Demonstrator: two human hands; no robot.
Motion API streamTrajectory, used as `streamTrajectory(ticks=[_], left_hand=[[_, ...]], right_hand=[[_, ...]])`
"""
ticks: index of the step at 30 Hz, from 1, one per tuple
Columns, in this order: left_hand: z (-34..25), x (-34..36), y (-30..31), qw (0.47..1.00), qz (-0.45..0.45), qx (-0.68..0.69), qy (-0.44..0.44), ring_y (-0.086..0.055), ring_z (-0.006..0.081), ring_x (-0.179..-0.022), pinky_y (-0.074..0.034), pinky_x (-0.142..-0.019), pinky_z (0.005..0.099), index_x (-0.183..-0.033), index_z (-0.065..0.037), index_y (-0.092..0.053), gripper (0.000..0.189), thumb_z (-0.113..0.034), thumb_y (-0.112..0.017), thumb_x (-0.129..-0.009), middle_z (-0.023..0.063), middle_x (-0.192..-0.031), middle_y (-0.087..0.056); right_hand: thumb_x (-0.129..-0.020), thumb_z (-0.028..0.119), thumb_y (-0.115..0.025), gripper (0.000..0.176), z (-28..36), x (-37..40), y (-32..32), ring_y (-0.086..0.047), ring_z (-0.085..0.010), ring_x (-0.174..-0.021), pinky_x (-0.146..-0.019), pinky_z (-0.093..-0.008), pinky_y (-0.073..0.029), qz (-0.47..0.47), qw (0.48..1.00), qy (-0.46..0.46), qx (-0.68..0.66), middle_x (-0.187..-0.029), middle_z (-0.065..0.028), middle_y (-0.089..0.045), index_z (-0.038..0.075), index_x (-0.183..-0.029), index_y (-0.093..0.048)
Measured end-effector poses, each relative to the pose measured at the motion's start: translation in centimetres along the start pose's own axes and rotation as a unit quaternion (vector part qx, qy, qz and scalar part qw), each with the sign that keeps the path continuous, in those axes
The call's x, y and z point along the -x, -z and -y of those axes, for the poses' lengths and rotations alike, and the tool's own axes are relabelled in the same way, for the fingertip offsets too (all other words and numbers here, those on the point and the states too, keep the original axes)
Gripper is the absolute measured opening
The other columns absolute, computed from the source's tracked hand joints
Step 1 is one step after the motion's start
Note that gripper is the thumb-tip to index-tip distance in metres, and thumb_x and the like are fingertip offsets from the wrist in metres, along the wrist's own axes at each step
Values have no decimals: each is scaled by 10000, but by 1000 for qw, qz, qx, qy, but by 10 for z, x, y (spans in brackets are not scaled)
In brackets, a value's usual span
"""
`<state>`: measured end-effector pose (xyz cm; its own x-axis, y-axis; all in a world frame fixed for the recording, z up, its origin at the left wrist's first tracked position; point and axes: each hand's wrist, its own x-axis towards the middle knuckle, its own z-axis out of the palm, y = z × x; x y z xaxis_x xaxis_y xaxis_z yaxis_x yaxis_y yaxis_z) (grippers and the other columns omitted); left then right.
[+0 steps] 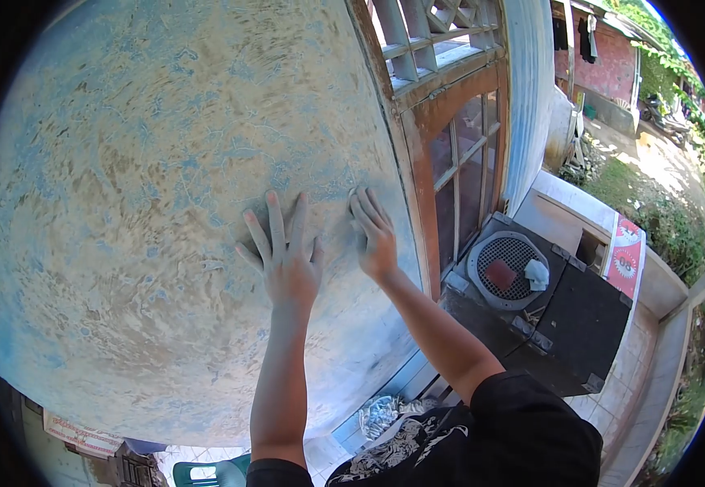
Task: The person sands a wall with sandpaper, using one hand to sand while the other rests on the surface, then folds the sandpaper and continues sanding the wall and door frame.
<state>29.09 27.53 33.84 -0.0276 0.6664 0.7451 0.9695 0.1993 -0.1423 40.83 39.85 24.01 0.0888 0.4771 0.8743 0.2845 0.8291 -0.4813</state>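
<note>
Wall (157, 219), patchy blue and tan, fills much of the head view. The left hand (290, 272) lies against it, fingers spread apart — the right hand (377, 239) touches it nearer the brown frame (422, 195), fingers together and bent; whether they grip anything, I cannot tell.

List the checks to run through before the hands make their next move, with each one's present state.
1. Left hand spread against the wall: ok.
2. Right hand clear of the brown window frame: ok, bare wall shows between.
3. Right hand free of any small item: cannot tell, its underside is hidden.
4. Wall even in colour: not ok, blue and brown blotches show.
5. White cloth beside the hands: not ok, it lies on the round grille.
</note>
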Motion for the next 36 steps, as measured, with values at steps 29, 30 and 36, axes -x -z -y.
streamTrajectory(ticks=[29,30,36], left_hand=[[-21,26,-37,995,-10,-39,87,-5,554,-1637,6,-1222,801,-1692,-343,-394,887,-499,-805,-922,169,-1814,-145],[-21,26,-39,995,-21,-38,85,-3,556,-1636,5,-1223,800,-1692,-337,-397,883,-494,-803,-924,176,-1814,-142],[-19,28,-43,996,-35,-42,77,3,562,-1634,5,-1216,808,-1694,-323,-397,872,-482,-793,-932,190,-1811,-135]], right_hand=[[-1052,1,-591,441,-1,-35,-6,-323,-438,-1601,-1298,-524,-267,-71,972,-127,-184,-1634,-235,-503,0,-1490,-631],[-1050,14,-604,439,2,-35,-8,-330,-432,-1601,-1300,-535,-259,-81,971,-128,-187,-1636,-220,-508,12,-1488,-639],[-1062,81,-623,416,-32,3,2,-370,-404,-1595,-1294,-600,-225,59,996,-4,-65,-1639,-149,-535,73,-1474,-674]])
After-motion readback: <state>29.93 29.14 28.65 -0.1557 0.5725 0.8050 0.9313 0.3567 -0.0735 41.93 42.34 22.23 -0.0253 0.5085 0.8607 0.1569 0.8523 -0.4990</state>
